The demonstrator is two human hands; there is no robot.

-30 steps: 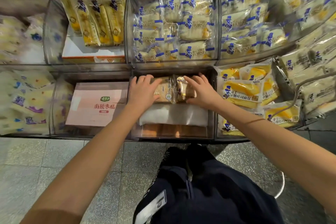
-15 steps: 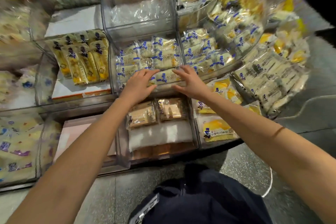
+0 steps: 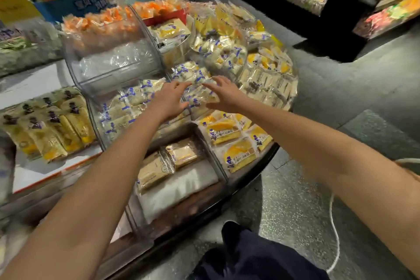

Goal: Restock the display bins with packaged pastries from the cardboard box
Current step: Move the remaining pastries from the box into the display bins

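Head view: left grip, right grip spread empty over pastries.

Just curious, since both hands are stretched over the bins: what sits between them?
Blue-and-white wrapped pastry packets lie between the left hand and the right hand, as the head view shows.

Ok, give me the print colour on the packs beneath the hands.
Blue print on the packs, over clear wrap and pale bread; the head view shows it.

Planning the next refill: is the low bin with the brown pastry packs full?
No, mostly empty: two brown packs lie at the back, bare white liner in front.
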